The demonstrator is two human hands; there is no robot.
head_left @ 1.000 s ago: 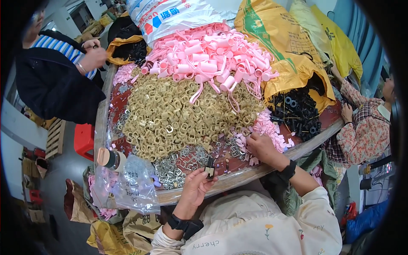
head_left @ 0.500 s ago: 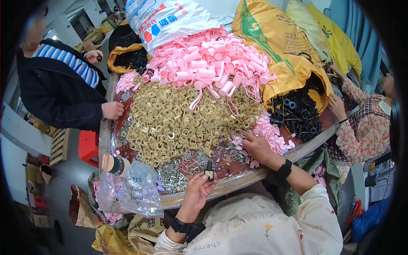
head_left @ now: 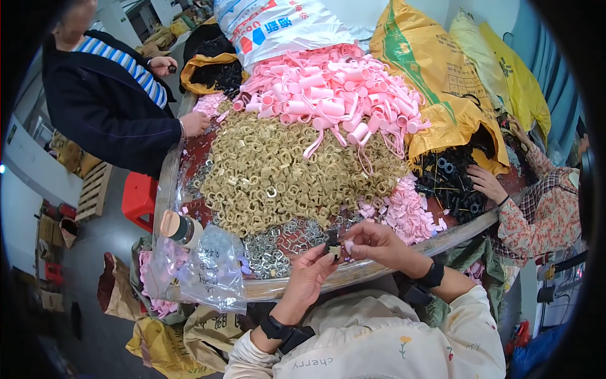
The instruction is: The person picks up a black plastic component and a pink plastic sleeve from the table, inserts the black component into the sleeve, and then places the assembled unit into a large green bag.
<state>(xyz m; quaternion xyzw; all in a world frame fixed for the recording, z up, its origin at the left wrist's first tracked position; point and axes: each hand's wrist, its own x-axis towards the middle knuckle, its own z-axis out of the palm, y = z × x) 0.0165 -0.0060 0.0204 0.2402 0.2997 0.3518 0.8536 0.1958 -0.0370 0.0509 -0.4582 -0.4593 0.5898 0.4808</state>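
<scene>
Above the front edge of the table, my left hand (head_left: 304, 273) pinches a small black plastic part (head_left: 331, 239) with a beige piece fitted near its lower end. Close beside it, my right hand (head_left: 382, 247) holds a small pale pink piece (head_left: 349, 247) between fingertips. Whether the pink piece touches the black part, I cannot tell. Behind my hands lies a heap of metal hooks or rings (head_left: 287, 243). A large mound of beige ring-shaped pieces (head_left: 271, 170) fills the middle. Small flat pink pieces (head_left: 404, 211) are heaped beyond my right hand.
Pink tubes with straps (head_left: 328, 88) pile up at the back. An orange sack (head_left: 435, 69) spills black parts (head_left: 442, 180) on the right. A clear plastic bag (head_left: 211, 271) and lidded bottle (head_left: 181, 228) stand front left. Two co-workers reach in from left and right.
My right hand has left the flat pink heap with a pink piece and come beside the black part in my left hand. The right co-worker's hand has moved onto the black parts.
</scene>
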